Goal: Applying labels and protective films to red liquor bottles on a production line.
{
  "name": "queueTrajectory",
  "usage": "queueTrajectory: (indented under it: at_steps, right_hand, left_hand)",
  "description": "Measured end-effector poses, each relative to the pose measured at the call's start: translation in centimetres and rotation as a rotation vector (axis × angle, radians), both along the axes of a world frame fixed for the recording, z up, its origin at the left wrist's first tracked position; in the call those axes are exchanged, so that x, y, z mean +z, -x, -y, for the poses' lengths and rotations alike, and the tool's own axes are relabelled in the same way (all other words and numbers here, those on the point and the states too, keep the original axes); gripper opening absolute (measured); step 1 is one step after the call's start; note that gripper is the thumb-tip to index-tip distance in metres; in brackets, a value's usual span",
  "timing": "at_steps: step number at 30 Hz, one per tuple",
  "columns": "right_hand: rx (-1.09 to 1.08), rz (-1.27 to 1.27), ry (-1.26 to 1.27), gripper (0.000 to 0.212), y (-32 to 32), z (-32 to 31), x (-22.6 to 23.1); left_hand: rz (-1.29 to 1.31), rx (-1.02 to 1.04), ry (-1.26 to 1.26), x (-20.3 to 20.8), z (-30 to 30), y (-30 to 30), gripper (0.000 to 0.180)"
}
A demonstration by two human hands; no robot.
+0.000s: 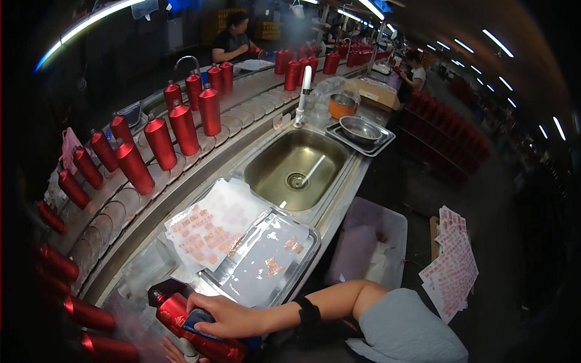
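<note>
Logged, far left: upright glossy red metal bottles (134, 168) on a conveyor of grey round plates (115, 212). Bottom edge: spotted left hand (174, 351) just beside the underside of a glossy red bottle with gold lettering (172, 311), lying tilted near the bench's close end; mostly cut off, so could not tell grip. Then marked right hand (227, 316) closed around a dark blue flat pad (198, 319), set against that bottle's side. Just beyond, noted white sheets with orange-red print (203, 233), overlapping a rectangular silver metal tray (315, 243) with loose orange pieces (274, 266). Farther right, tagged a translucent plastic bin (396, 263) and fanned pink-printed sheets (451, 266). Judged possible: bottle rolling under off-centre pad pressure or weak left-hand support; lettering creasing or smearing from pressing too hard; sheets getting wet from tray contact.
</note>
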State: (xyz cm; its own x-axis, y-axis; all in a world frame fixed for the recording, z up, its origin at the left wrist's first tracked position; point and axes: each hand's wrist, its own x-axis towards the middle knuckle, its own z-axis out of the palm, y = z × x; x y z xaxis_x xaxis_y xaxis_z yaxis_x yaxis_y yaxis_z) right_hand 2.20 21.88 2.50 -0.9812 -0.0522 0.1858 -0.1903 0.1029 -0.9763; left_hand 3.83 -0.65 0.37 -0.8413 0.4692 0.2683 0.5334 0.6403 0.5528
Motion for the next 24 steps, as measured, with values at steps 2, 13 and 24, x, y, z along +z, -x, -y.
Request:
queueTrajectory:
  at_steps: [2,13,24]
  right_hand:
    - [-0.037,0.019,-0.021,0.036,0.0,-0.3,-0.5]
    - [-0.218,0.171,-0.023,0.033,-1.4,-3.1,-0.4]
    - [-0.171,0.229,-0.035,0.033,-2.3,-1.9,0.5]
  left_hand:
    - [0.065,0.027,-0.022,-0.8,0.7,-0.2,0.076]
    - [-0.002,-0.015,0.023,-0.7,1.6,1.6,0.076]
    - [-0.178,0.058,0.043,1.5,0.1,7.2,0.065]
